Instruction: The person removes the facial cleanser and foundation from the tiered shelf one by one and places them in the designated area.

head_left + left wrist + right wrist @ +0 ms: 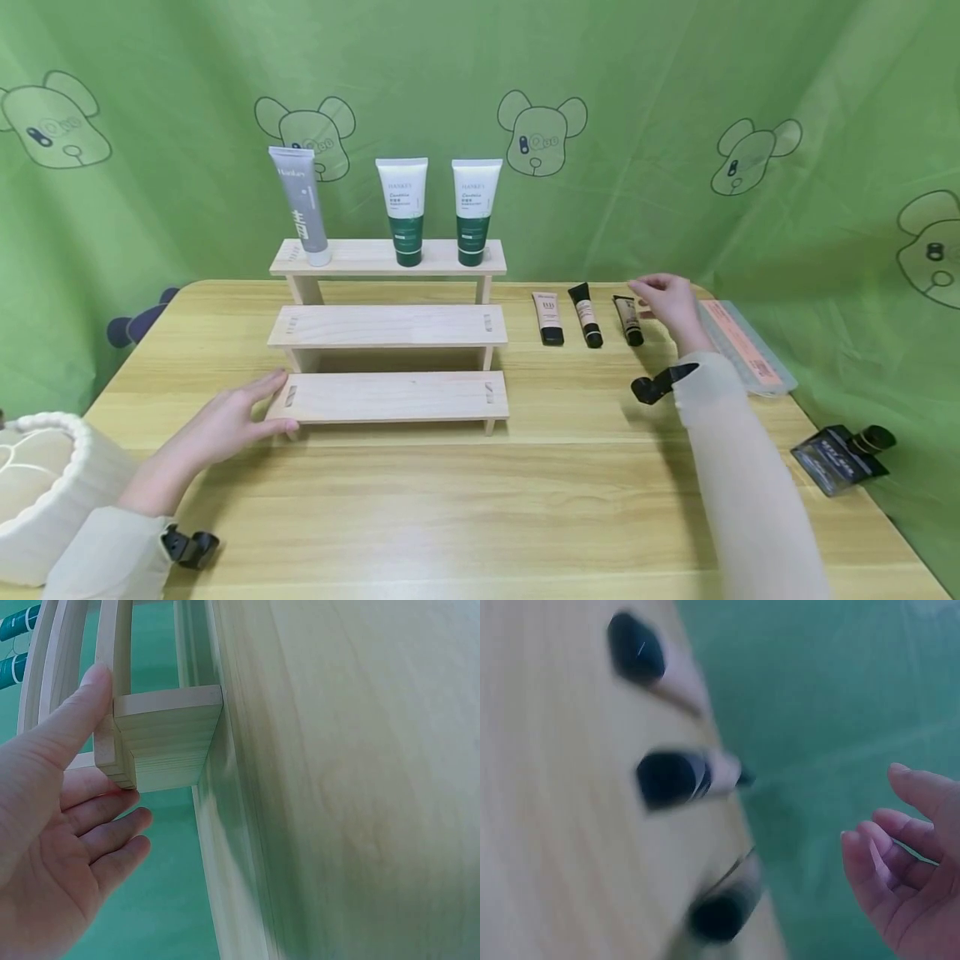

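Note:
My left hand [225, 423] grips the left end of the lowest step of a three-tier wooden display stand [390, 397]. In the left wrist view its thumb lies on the board's edge, with the fingers [112, 832] behind and under the end. Over the table's back right, my right hand [667, 307] holds nothing, its fingers loosely bent. Nearest to it lies a small dark-capped tube [628, 319]. Left of that are a slim black-and-pink tube [587, 315] and a pink BB cream tube [548, 317]; all three appear blurred in the right wrist view.
On the top tier stand a grey tube [302, 204] and two white-and-green tubes [405, 208]. A flat clear case [750, 350] and a dark bottle [832, 458] lie along the right edge. A white lampshade [82, 475] is at left. Green curtain [645, 100] hangs behind.

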`<state>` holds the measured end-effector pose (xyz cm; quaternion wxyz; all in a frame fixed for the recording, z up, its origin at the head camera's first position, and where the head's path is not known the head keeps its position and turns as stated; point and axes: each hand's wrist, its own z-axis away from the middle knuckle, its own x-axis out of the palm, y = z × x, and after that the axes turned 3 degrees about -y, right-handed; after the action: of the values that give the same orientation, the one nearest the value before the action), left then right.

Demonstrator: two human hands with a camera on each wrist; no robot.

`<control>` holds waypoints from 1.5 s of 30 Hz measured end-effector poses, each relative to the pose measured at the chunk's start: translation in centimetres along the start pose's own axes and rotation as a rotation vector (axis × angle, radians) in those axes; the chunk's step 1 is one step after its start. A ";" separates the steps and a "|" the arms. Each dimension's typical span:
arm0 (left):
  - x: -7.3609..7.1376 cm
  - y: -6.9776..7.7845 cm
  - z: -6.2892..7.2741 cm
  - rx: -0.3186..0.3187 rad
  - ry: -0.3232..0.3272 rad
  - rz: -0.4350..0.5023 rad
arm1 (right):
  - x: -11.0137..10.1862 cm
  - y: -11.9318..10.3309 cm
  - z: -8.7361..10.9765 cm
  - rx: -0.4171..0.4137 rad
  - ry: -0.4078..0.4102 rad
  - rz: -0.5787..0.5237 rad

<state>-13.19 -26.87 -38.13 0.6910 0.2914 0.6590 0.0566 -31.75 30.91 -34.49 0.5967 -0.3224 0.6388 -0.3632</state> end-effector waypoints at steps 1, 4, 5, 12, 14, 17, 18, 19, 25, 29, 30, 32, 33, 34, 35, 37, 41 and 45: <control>0.0 0.0 0.0 0.001 0.000 0.000 | 0.1 -0.8 0.1 -0.018 -0.004 -0.005; 0.0 0.0 0.0 0.003 0.001 -0.001 | 0.7 -3.2 0.3 -0.079 -0.023 -0.009; 0.0 0.0 0.0 0.004 0.002 -0.002 | 1.0 -4.0 0.4 -0.099 -0.031 -0.011; 0.1 -0.2 -0.1 0.012 0.006 -0.004 | 3.4 -9.0 1.2 -0.226 -0.096 -0.009; 0.1 -0.2 -0.1 0.010 0.005 -0.004 | 4.2 -10.3 1.4 -0.256 -0.119 0.001; 0.0 -0.1 -0.1 0.006 0.001 -0.004 | 5.4 -12.0 1.9 -0.297 -0.158 0.007; 0.0 -0.1 -0.1 0.006 0.001 -0.004 | 5.8 -12.6 2.0 -0.310 -0.173 0.001; 0.0 -0.1 -0.1 0.005 0.000 -0.005 | 6.2 -13.1 2.2 -0.324 -0.183 -0.001; 0.0 -0.1 -0.1 0.007 0.002 -0.006 | 8.5 -15.7 2.7 -0.375 -0.251 -0.059; 0.1 -0.2 -0.1 0.002 0.003 -0.002 | 9.8 -16.6 2.8 -0.392 -0.289 -0.123; 0.1 -0.3 -0.1 0.001 0.004 -0.001 | 10.0 -16.8 2.8 -0.396 -0.292 -0.138; 0.2 -0.4 -0.1 0.004 0.010 -0.007 | 10.4 -17.1 2.8 -0.399 -0.295 -0.162; 0.2 -0.4 -0.2 0.003 0.010 -0.007 | 10.6 -17.3 2.8 -0.399 -0.294 -0.173; 0.2 -0.4 -0.1 0.003 0.010 -0.008 | 10.8 -17.5 2.8 -0.398 -0.292 -0.180; 0.2 -0.4 -0.1 0.005 0.011 -0.009 | 10.9 -17.7 2.8 -0.396 -0.290 -0.191; 0.2 -0.3 -0.1 0.006 0.010 -0.013 | 11.1 -18.1 2.8 -0.387 -0.286 -0.216; 0.0 -0.2 -0.1 0.006 0.005 -0.010 | 11.3 -18.8 2.8 -0.363 -0.273 -0.259; 0.0 -0.2 -0.2 0.007 0.004 -0.014 | 11.6 -19.2 2.7 -0.330 -0.274 -0.316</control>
<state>-13.40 -26.98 -38.24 0.6890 0.2891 0.6627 0.0498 -30.41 10.76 -24.34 0.5529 -0.5573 0.5443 -0.2957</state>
